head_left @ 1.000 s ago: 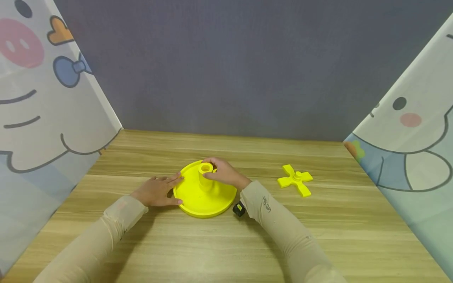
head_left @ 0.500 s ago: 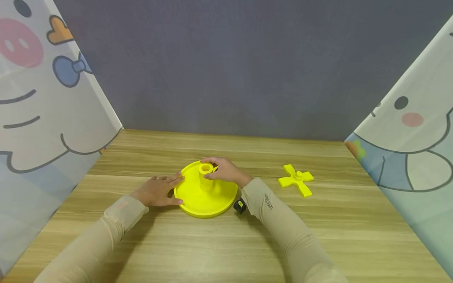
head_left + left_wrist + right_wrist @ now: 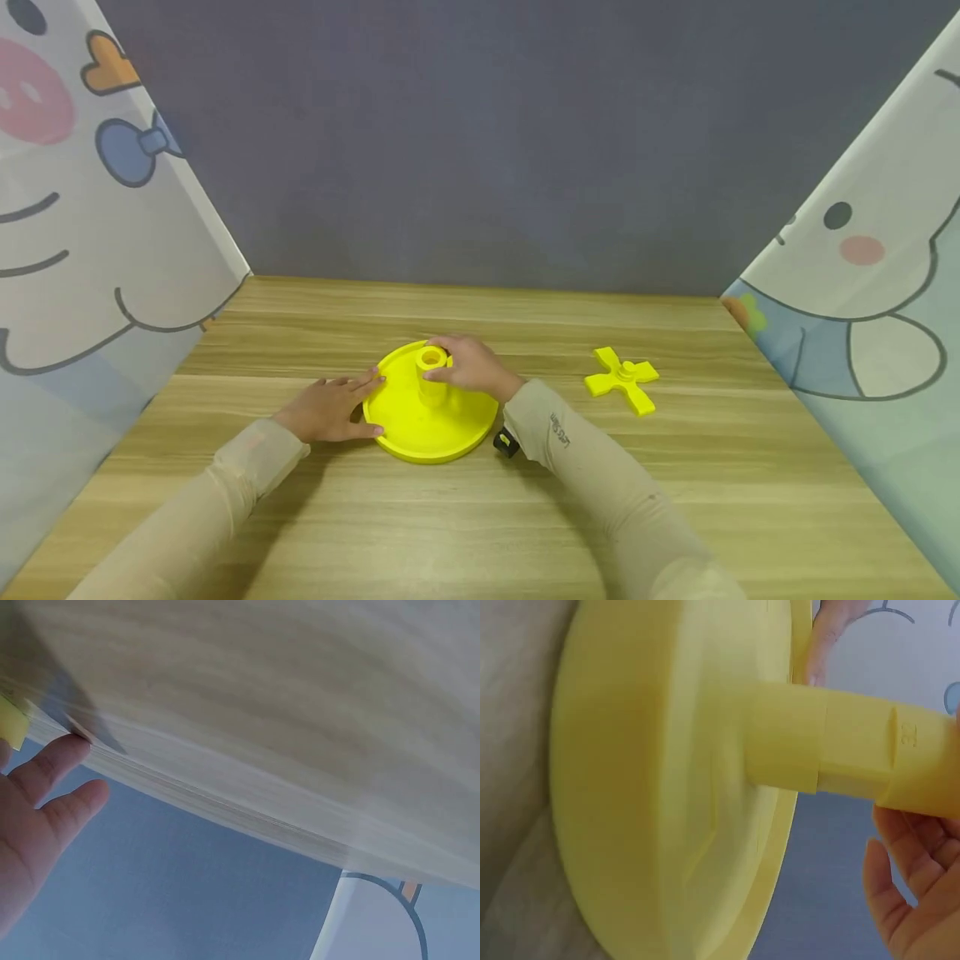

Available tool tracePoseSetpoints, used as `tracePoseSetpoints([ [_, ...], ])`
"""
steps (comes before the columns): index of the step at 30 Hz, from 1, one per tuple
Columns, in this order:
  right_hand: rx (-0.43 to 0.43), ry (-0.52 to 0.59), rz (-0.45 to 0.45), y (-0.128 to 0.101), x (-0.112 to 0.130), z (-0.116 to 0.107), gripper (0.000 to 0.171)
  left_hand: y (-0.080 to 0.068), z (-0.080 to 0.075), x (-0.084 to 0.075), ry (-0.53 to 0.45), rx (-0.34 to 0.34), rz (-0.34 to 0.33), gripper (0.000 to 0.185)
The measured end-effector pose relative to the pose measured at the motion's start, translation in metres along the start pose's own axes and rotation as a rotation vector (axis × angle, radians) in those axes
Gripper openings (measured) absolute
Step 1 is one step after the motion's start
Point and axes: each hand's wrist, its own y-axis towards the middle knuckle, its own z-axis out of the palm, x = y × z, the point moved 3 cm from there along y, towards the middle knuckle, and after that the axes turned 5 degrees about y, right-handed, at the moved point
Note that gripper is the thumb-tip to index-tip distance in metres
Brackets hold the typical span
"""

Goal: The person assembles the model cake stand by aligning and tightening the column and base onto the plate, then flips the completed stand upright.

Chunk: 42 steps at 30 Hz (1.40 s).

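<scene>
A round yellow tray-like base (image 3: 420, 437) with a raised rim lies on the wood-grain table. Upright from its middle rises a yellow post (image 3: 784, 735), topped by a hollow yellow tube (image 3: 922, 769) with an opening at its upper end. My right hand (image 3: 476, 369) grips the tube near the top, thumb on the near side and fingers behind, partly hidden. At the base's left rim, my left hand (image 3: 322, 410) rests with spread fingers, fingertips right at the edge. The left wrist view shows only part of that left hand (image 3: 30, 825) and a yellow corner.
To the right on the table lies a flat yellow four-armed cross (image 3: 625, 377) with a short round peg in its centre. A small black object (image 3: 506, 442) shows beside the right wrist. A dark panel (image 3: 480, 150) stands at the back, with cartoon-printed panels at both sides.
The whole head view has shifted very slightly. Both hands keep their places on the base and tube, with no other clear change.
</scene>
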Motion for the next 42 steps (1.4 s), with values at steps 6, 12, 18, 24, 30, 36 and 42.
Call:
tracePoseSetpoints([
  [6,-0.012,0.033,0.051,-0.002,0.001,0.001,0.052,-0.001,-0.001,0.000,0.009,-0.007,0.005,0.089],
  [12,0.084,0.143,0.058,-0.007,-0.006,-0.011,0.055,0.000,-0.001,0.000,0.001,0.018,-0.011,0.090],
  [18,0.068,0.206,0.183,-0.031,-0.031,-0.044,0.063,-0.002,-0.004,0.001,-0.003,0.004,-0.008,0.090],
  [24,0.004,0.199,0.272,-0.068,-0.059,-0.080,0.066,-0.003,-0.004,0.002,-0.011,0.005,-0.008,0.089],
  [30,-0.047,0.165,0.323,-0.106,-0.082,-0.102,0.061,-0.003,-0.004,-0.001,-0.016,0.015,-0.004,0.089],
  [36,-0.065,0.156,0.325,-0.136,-0.102,-0.120,0.056,-0.004,-0.003,-0.003,-0.028,0.020,-0.006,0.089],
  [42,-0.033,0.100,0.284,-0.157,-0.109,-0.139,0.052,-0.004,-0.003,0.000,-0.021,0.013,-0.016,0.089],
])
